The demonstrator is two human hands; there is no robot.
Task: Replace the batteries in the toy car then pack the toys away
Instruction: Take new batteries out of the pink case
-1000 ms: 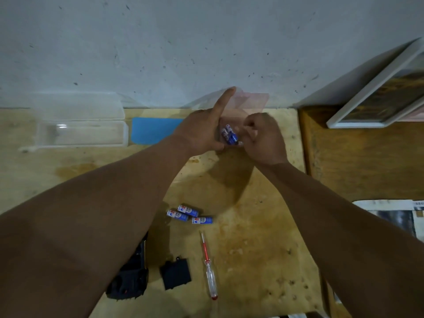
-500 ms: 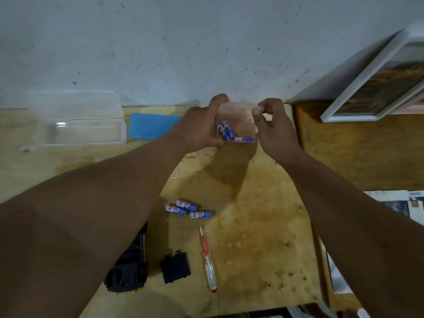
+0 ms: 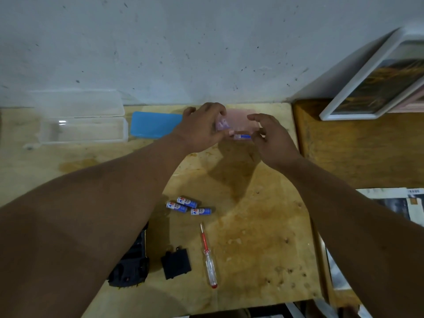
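- A small pink translucent box (image 3: 238,118) sits at the upper centre of the frame, near the back edge of the table (image 3: 252,226), just below the wall (image 3: 206,42).
- The left hand (image 3: 202,131) curls around the box's left side, thumb and fingers wrapped on it; blue batteries show blurred through the plastic by its fingertips.
- One battery (image 3: 242,136) lies crosswise at the box's near edge, between the two hands.
- The right hand (image 3: 273,140) hovers just right of the box, fingers spread and loosely bent, holding nothing; whether it touches the box I cannot tell.
- Three loose batteries (image 3: 187,205) with blue and white labels lie clustered at the middle of the frame, well below the hands.
- A screwdriver (image 3: 208,255) with a red shaft sleeve and clear handle lies just below them, pointing up the frame.
- A black battery cover (image 3: 176,263) rests left of the screwdriver, apart from it.
- The black toy car (image 3: 132,267) lies at lower left, partly hidden by the left forearm.
- A blue lid (image 3: 156,124) lies left of the left hand.
- A clear plastic case (image 3: 80,120) stands open at upper left.
- A white-framed picture (image 3: 376,81) leans at upper right.
- Newspaper (image 3: 408,203) lies at the right edge.
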